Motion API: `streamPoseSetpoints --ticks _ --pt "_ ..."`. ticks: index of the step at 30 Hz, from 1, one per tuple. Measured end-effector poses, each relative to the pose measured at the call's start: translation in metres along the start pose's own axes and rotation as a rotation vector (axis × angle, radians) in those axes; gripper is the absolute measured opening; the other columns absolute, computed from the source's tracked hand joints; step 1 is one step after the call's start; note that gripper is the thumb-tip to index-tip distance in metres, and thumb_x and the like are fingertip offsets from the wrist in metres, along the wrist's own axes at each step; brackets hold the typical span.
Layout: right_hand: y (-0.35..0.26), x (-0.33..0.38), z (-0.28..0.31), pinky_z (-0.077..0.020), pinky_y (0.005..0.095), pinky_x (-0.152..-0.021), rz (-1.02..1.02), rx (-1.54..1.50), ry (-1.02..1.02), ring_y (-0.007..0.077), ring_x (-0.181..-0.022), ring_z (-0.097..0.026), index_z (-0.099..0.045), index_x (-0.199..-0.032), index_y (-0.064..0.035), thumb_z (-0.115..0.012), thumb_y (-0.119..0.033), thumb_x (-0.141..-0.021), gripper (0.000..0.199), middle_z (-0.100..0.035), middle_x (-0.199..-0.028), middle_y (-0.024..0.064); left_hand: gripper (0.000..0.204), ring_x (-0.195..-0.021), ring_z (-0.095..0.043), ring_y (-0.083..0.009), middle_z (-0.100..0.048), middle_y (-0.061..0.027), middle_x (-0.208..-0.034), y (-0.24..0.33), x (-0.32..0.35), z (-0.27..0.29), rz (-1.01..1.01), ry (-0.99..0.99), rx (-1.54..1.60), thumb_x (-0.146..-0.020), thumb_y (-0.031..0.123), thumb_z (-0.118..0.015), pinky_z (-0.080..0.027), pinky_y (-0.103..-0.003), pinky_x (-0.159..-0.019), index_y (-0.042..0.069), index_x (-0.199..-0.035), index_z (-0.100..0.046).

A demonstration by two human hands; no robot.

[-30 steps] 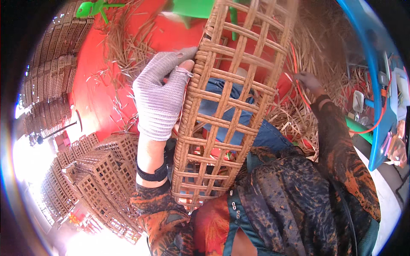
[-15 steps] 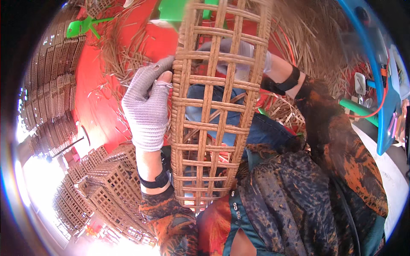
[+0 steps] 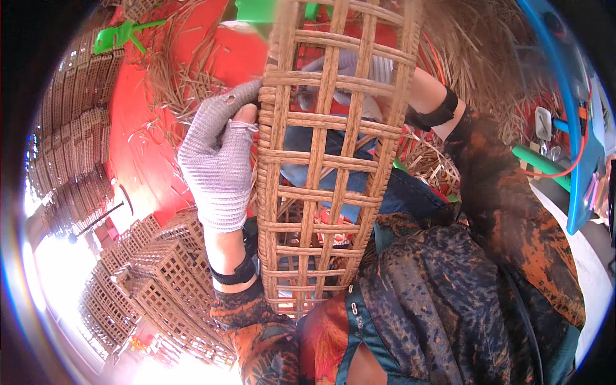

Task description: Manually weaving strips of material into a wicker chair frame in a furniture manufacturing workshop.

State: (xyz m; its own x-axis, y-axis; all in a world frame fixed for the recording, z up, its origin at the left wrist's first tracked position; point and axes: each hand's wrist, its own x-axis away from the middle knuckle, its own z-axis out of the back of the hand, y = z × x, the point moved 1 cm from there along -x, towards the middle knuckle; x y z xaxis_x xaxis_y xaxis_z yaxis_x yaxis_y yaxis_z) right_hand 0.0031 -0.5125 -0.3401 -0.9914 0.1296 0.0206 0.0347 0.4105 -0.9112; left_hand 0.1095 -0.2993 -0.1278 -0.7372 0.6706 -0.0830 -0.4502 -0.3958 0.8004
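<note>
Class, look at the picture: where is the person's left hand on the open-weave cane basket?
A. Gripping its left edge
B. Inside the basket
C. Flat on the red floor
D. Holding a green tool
A: the gloved left hand wraps its fingers around the left edge of the cane basket, off the floor.

Basket [image 3: 333,160]: woven cane strips, tan, matt, slightly fibrous; rim bound with wrapped cane
Left hand [image 3: 218,167]: grey knitted fingerless glove, soft matt cloth, small hole near knuckle
Floor mat [image 3: 154,141]: red, smooth, faint sheen
Loose strips [image 3: 173,83]: dry, straw-like, rough
Stacked baskets [image 3: 160,289]: same cane weave, matt
Clip [image 3: 115,38]: green plastic, glossy
</note>
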Motion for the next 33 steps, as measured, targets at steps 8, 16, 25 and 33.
streamPoseSetpoints --ticks 8,16,25,33 --pt "-0.044 0.014 0.019 -0.0502 0.0370 -0.084 0.296 0.890 0.076 0.0311 -0.101 -0.062 -0.057 -0.123 -0.0091 -0.060 -0.005 -0.088 0.036 -0.064 -0.110 0.0164 0.024 -0.084 -0.058 -0.0106 -0.066 -0.0053 -0.093 0.001 -0.001 -0.003 -0.059 0.021 -0.013 -0.085 -0.004 -0.059 -0.046 -0.023 -0.077 0.001 -0.107 -0.068" --pt "-0.053 0.006 0.029 -0.0473 0.0326 -0.090 0.134 0.878 -0.079 0.0203 -0.106 -0.057 -0.052 -0.127 -0.0034 -0.061 0.003 -0.082 0.047 -0.061 -0.116 0.0096 0.021 -0.084 -0.059 -0.0124 -0.066 -0.0066 -0.092 0.000 0.002 0.000 -0.052 0.048 -0.031 -0.084 -0.003 -0.060 -0.046 -0.025 -0.076 0.002 -0.103 -0.069" --pt "0.005 0.028 0.042 -0.0489 0.0352 -0.087 -0.144 0.849 0.028 0.0238 -0.102 -0.060 -0.055 -0.122 -0.0048 -0.057 -0.003 -0.085 0.037 -0.063 -0.110 0.0114 0.023 -0.086 -0.060 -0.0125 -0.066 -0.0064 -0.093 -0.004 -0.001 -0.003 -0.096 0.038 -0.009 -0.083 -0.002 -0.060 -0.046 -0.025 -0.077 0.002 -0.105 -0.069" --pt "0.039 -0.009 -0.005 -0.0506 0.0377 -0.083 -0.043 0.882 -0.053 0.0272 -0.098 -0.062 -0.056 -0.120 -0.0066 -0.053 -0.010 -0.088 0.032 -0.065 -0.104 0.0134 0.030 -0.089 -0.060 -0.0141 -0.065 -0.0092 -0.099 0.018 0.013 0.041 0.087 -0.103 -0.027 -0.084 0.004 -0.061 -0.047 -0.025 -0.079 0.001 -0.114 -0.064"
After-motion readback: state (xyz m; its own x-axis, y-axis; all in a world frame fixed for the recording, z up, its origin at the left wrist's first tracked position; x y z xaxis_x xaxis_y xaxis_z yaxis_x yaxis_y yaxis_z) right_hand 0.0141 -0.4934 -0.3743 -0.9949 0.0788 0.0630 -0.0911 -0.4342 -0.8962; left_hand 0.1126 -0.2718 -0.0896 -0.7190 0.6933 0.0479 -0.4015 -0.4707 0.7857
